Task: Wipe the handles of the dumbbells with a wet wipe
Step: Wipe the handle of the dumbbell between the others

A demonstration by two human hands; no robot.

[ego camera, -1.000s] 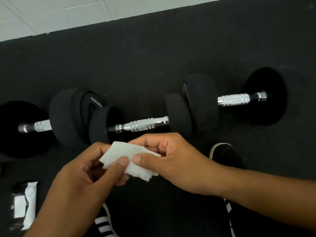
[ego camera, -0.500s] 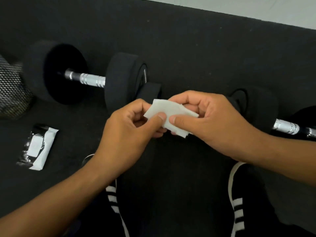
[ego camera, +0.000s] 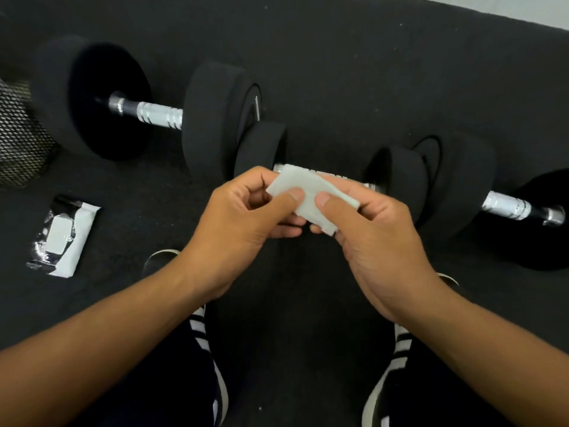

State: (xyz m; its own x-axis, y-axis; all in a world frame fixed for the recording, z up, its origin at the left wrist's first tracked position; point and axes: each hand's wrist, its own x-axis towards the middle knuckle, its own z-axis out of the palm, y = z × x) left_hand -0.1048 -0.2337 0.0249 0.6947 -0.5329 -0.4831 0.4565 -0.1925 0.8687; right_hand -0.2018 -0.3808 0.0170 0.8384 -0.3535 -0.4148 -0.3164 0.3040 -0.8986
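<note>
Folded wet wipe [ego camera: 311, 192] pinched between thumb and fingers of both hands, left hand [ego camera: 243, 223] and right hand [ego camera: 378, 241], held above middle dumbbell handle [ego camera: 354, 180]. Left dumbbell handle [ego camera: 158, 114] and right dumbbell handle [ego camera: 506, 206] uncovered on black floor mat [ego camera: 338, 72]. Wipe packet [ego camera: 63, 237] near the mat's left edge.

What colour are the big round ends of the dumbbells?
Black. The round ends match the dark floor mat, best seen in the head view.
</note>
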